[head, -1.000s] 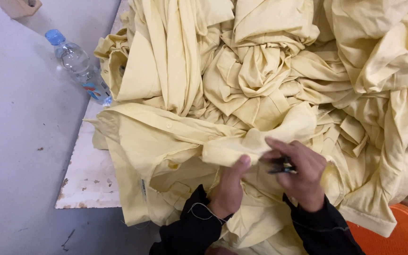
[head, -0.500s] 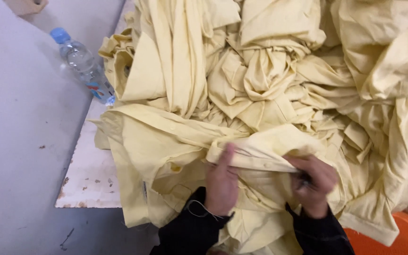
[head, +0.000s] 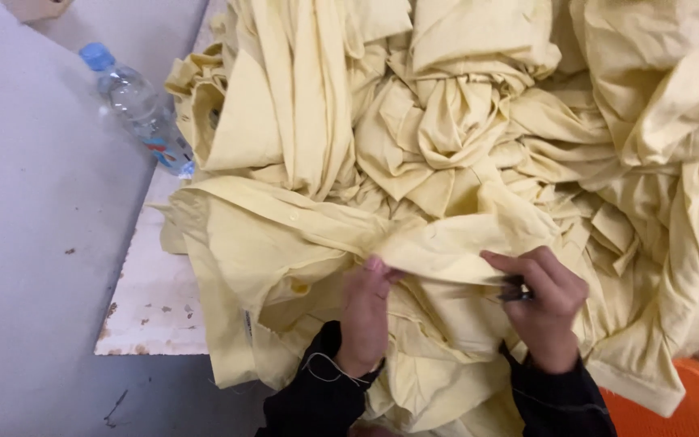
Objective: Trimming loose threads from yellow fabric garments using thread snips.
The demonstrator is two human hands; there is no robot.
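Yellow cloth dominates the view: a great heap of pale yellow garments (head: 479,121), crumpled and knotted over one another, covers the white table (head: 151,299) from its far side to its near edge and spills over the right. Only a strip of the table's chipped, stained surface shows bare along its left edge and near-left corner, and beyond that edge lies the grey floor (head: 34,243). One garment of the same yellow, a shirt (head: 301,243) with a buttoned strip running across it, lies on top at the near edge of the table, partly hanging over toward the person. At the bottom right corner of the view an orange plastic tub (head: 681,405) shows beneath the overhanging cloth. A clear plastic water bottle (head: 135,105) with a blue cap lies tilted at the table's left edge, its lower end tucked against the heap. Both arms come up from below in dark sleeves. The left hand (head: 362,311) is closed on a fold of the shirt, fingers curled with the thumb pressing the cloth from above. The right hand (head: 544,303) pinches the same fold farther right and also holds a small dark tool (head: 515,290), its fingers wrapped round it; what kind of tool it is cannot be told.
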